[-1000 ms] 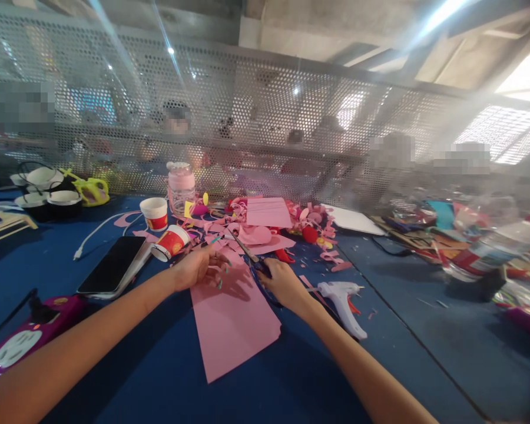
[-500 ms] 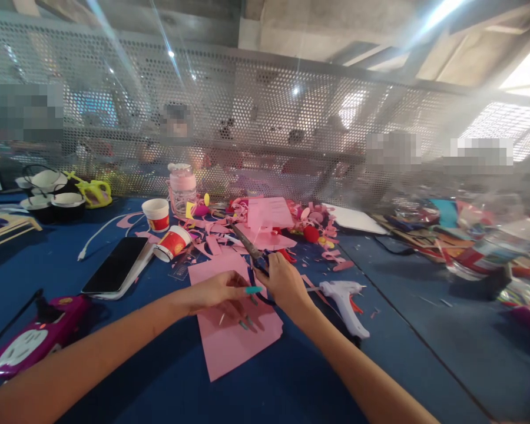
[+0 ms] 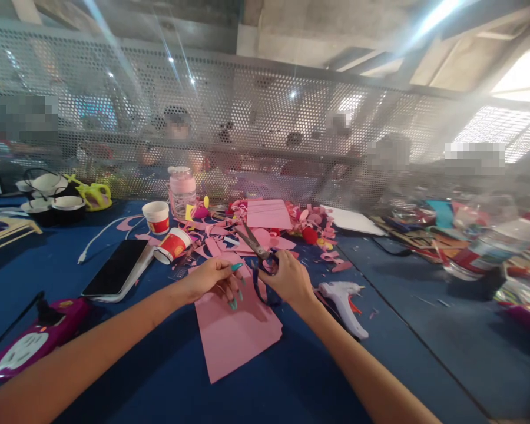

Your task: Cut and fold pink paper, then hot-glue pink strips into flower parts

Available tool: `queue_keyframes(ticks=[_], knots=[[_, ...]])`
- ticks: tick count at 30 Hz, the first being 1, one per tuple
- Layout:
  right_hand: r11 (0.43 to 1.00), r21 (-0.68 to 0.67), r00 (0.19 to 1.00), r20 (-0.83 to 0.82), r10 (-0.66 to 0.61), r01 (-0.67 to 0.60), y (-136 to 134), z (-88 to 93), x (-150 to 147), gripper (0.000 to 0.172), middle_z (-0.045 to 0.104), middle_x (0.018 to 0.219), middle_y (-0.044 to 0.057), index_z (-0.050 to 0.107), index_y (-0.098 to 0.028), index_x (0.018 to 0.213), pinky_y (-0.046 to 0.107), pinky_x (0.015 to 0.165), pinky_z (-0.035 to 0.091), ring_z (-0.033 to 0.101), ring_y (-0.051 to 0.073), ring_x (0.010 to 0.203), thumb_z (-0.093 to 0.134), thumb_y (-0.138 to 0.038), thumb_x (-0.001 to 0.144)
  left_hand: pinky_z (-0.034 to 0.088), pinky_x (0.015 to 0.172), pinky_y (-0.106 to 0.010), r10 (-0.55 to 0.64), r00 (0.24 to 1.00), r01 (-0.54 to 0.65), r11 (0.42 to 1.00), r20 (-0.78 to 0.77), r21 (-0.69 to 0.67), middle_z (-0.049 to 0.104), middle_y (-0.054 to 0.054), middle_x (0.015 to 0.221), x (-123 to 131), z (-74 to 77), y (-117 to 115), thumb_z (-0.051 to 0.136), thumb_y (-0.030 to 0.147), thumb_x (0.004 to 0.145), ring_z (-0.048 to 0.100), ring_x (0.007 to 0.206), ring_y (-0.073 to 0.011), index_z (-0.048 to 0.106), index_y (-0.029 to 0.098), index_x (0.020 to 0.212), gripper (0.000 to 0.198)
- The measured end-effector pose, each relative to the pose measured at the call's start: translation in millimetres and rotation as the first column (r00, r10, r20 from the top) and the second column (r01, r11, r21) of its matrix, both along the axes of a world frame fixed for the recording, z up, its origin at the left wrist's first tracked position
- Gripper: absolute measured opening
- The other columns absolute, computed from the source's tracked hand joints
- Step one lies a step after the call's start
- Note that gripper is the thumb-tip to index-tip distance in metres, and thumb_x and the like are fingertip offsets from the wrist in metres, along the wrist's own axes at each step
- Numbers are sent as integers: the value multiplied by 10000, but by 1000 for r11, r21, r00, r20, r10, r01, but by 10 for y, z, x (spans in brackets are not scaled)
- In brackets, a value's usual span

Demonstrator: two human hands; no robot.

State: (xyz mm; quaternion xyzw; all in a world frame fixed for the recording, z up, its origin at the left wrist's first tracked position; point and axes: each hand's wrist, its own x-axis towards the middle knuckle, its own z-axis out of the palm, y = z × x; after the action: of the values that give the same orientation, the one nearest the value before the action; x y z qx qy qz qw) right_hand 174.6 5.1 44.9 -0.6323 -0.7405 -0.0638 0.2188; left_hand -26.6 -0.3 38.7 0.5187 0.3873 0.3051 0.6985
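Note:
My right hand (image 3: 289, 277) grips a pair of scissors (image 3: 261, 253) with dark blue handles. The metal blades point away and to the left, slightly apart, over pink scraps. My left hand (image 3: 216, 280) is over the upper part of a pink sheet (image 3: 242, 341), its fingers loosely bent and apart, with long teal nails. Nothing shows between those fingers. The sheet lies flat on the dark blue table, its top edge partly hidden by my hands. Beyond the scissors another pink sheet (image 3: 270, 214) rests on a heap of pink cuttings (image 3: 318, 218).
A white glue gun (image 3: 345, 303) lies right of my right hand. To the left are a phone (image 3: 115, 268), an upright paper cup (image 3: 156, 217), a tipped paper cup (image 3: 173, 245) and a purple power strip (image 3: 39, 338). A perforated metal screen (image 3: 256, 118) stands behind the table.
My left hand has moved up the sheet and a little left, its fingers pulling back from the scissors' handles. The scissors have turned a little in my right hand, and their blades show more clearly.

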Motion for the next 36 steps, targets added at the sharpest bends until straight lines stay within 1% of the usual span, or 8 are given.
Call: queue_keyframes(ticks=[13,17,20,22,25,30,33,36], knots=[[992,126,993,118,-13,-2,-63,88,-1,538,492,924,117,441,-157,882,387,705,366,468,283,865,593,-560,560,511,510,-296,-2,999,-1,997,42,80,659,-72,642,-173,33,153,601,444,730,628,511,-166,581,102,802,350],[995,100,1000,13,28,-29,-46,90,46,465,474,914,107,422,-173,835,401,715,373,459,279,874,574,-534,585,530,561,-334,83,991,-95,988,103,119,670,-73,693,-201,92,176,605,409,740,635,528,-169,583,108,837,317],[988,88,955,-260,145,-126,-3,98,108,351,464,842,73,407,-192,777,386,717,382,459,234,810,525,-500,656,530,561,-313,158,971,-179,978,178,105,662,-48,667,-216,138,176,603,345,758,625,510,-150,588,113,876,261],[969,44,782,-582,222,-242,38,94,144,318,469,794,45,417,-200,760,342,680,398,457,192,737,517,-491,679,525,546,-293,180,959,-196,979,219,54,657,-38,648,-226,176,168,593,297,773,614,488,-138,595,110,886,219],[885,-29,396,-901,179,-465,103,69,167,362,506,749,27,472,-197,784,273,537,403,461,139,600,420,-553,746,522,543,-278,179,946,-174,984,269,-40,663,-44,655,-241,227,158,571,236,791,609,477,-128,610,98,876,167],[631,-6,-127,-978,-165,-776,174,21,162,451,507,636,-12,536,-158,792,206,373,339,424,71,411,374,-579,798,521,550,-264,169,927,-134,983,334,-127,658,-42,636,-276,252,170,558,198,800,605,478,-119,625,80,865,151],[551,21,-173,-959,-224,-834,191,3,152,424,450,536,-61,503,-169,725,172,289,263,332,40,305,443,-587,771,518,527,-254,153,923,-106,983,354,-147,654,-39,618,-313,241,189,554,193,798,601,470,-120,632,79,849,147],[524,42,-126,-984,-125,-850,171,-8,140,542,432,496,-73,424,-185,633,169,231,198,248,26,238,401,-725,688,501,491,-224,122,918,-64,985,378,-162,632,-19,565,-353,224,216,532,179,807,585,439,-107,635,87,821,139]])
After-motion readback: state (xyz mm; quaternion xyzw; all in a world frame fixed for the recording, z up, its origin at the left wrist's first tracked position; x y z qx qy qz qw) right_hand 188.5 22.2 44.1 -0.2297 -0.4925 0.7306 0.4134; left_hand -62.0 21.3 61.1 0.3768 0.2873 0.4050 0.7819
